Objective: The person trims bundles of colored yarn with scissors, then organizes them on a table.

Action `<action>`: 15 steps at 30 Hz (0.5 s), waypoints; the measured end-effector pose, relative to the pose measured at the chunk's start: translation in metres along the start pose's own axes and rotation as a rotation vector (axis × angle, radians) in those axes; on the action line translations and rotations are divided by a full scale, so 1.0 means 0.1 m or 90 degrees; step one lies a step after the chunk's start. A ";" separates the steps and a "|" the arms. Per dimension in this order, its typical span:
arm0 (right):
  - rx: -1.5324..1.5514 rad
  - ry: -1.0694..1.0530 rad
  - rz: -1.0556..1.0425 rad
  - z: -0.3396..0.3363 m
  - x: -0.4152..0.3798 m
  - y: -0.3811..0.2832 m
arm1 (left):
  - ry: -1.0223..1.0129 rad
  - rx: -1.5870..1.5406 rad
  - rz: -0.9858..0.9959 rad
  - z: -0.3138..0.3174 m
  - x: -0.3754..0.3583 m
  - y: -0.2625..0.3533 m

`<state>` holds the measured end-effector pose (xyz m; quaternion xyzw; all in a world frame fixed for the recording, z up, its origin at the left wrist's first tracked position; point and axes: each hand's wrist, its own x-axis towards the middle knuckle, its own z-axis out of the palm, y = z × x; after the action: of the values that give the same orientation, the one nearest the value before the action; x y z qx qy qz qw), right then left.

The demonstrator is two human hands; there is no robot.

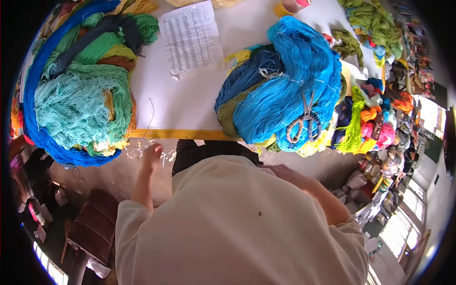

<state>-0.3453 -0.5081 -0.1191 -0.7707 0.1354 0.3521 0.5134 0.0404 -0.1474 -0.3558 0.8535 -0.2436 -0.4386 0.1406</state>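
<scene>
My left hand (153, 157) is just below the table's front edge, fingers closed. A thin pale thread (153, 111) runs from the tabletop down to its fingertips, and a loose strand dangles beside it. My right hand (278, 171) is low by my waist, partly behind my shirt; its fingers are hidden. Above it on the table is a heap of bright blue yarn skeins (289, 88), with scissors (308, 118) lying on top. To the left is a pile of mint-green yarn (73, 107), ringed by a deep blue skein (32, 95).
A creased printed sheet (190, 40) lies on the white table (166, 104) between the heaps. Multicoloured yarn (375, 121) and olive skeins (375, 23) are at the right. A pink-and-yellow cup-like object (292, 7) stands at the back. A brown drum (97, 223) is on the floor at left.
</scene>
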 end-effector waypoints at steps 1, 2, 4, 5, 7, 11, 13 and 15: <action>-0.029 -0.033 0.026 -0.22 0.09 -0.16 | 0.036 -0.091 0.026 -0.09 0.11 0.31; 0.007 0.026 -0.037 -0.32 0.16 -0.11 | 0.087 -0.066 0.042 -0.11 0.28 0.47; -0.097 0.088 0.023 -0.58 0.25 -0.12 | 0.250 0.032 0.091 -0.21 0.54 0.77; -0.137 0.333 -0.051 -0.63 0.27 -0.12 | 0.355 0.106 0.127 -0.28 0.63 0.92; -0.004 0.524 0.010 -0.77 0.41 -0.02 | 0.365 0.141 0.090 -0.25 0.94 0.90; -0.130 0.746 0.076 -0.88 0.45 0.30 | 0.206 0.226 -0.134 -0.14 1.19 1.23; -0.179 0.843 0.111 -0.84 0.40 0.36 | 0.170 0.230 -0.165 -0.02 1.34 1.10; -0.140 0.859 0.192 -0.71 0.31 0.59 | 0.136 0.236 -0.184 -0.05 1.35 1.11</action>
<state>-0.3278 -0.5926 -0.1659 -0.8413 0.4937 -0.1240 0.1819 0.0793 -0.3135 -0.3948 0.9323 -0.1786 -0.3091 -0.0574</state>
